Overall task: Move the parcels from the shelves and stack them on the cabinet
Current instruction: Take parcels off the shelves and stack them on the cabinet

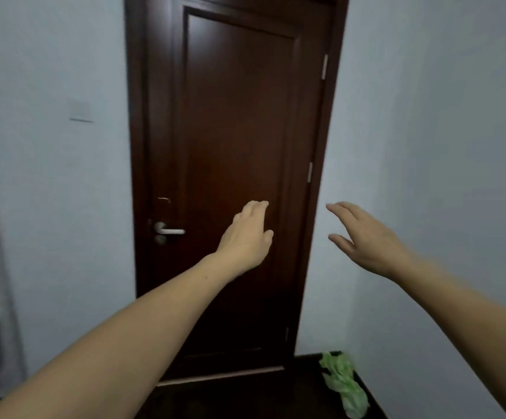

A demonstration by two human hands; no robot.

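Pale walls frame a dark door (pixel 233 176); left hand (pixel 247 237) and right hand (pixel 366 240) held out, fingers apart, empty

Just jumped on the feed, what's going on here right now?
The person holds nothing: the left hand and right hand reach forward, open, in front of a closed dark wooden door. No parcel is in view. A crumpled green plastic bag lies on a dark surface at lower right.
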